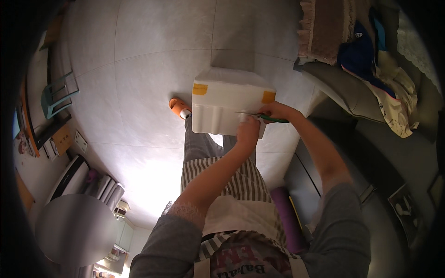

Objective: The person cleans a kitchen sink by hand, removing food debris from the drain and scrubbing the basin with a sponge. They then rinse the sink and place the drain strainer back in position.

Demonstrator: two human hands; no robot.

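A white foam-like box (222, 93) with yellow tape pieces (200, 89) at two corners stands before me, above my legs. My right hand (274, 112) holds scissors with green handles (278, 120) at the box's right side. Their blades point left across the box, and how far they are parted cannot be made out. My left hand (249, 130) is closed just below the blades, against the box's near side, by a small pale patch. Whether its fingers grip anything is hidden.
Grey floor tiles (149, 80) surround the box. On the right are a dark sofa (347, 90) with clothes (396, 100) and a purple roll (286, 219). A teal stool (57, 99) stands at the left. An orange shoe (178, 107) is on my foot beside the box.
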